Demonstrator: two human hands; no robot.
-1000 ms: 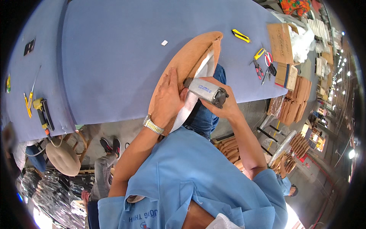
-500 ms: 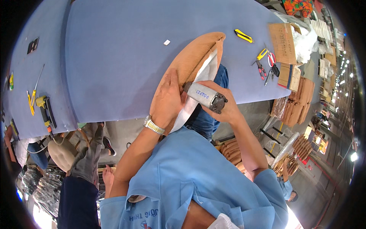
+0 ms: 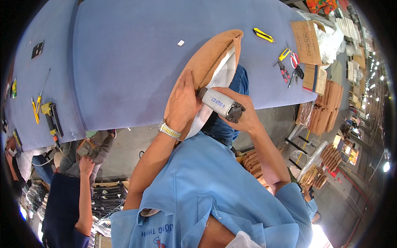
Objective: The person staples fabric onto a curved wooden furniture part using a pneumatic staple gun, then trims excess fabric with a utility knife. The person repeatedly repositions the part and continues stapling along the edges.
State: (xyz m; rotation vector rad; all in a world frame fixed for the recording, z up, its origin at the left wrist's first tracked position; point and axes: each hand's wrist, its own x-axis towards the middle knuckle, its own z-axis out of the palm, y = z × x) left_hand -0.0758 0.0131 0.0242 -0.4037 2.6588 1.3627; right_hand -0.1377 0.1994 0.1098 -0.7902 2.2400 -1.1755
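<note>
A tan upholstered cushion [image 3: 202, 58] with a white lining [image 3: 219, 74] along its turned-up edge is tilted against the near side of the blue table, over my knee. My left hand [image 3: 184, 97] grips the cushion near its edge, fingers stretched over the tan cover. In my right hand [image 3: 242, 108] is a pneumatic staple gun [image 3: 221, 103] with a silver body and a dark end cap. Its dark front end meets the cushion's edge right beside my left hand. The exact contact spot is hidden.
A yellow box cutter [image 3: 263, 35], pliers [image 3: 284, 71] and scissors [image 3: 294, 60] lie right on the blue table [image 3: 124, 62]. Beyond them stands a cardboard box [image 3: 306, 43] with white stuffing. Another yellow staple gun [image 3: 51, 120] lies left. A co-worker [image 3: 68, 206] is at the lower left.
My hands, the staple gun and the cushion keep nearly the same pose, with the cushion's tip slightly higher in view. The co-worker at the left has shifted, and their forearm now shows raised.
</note>
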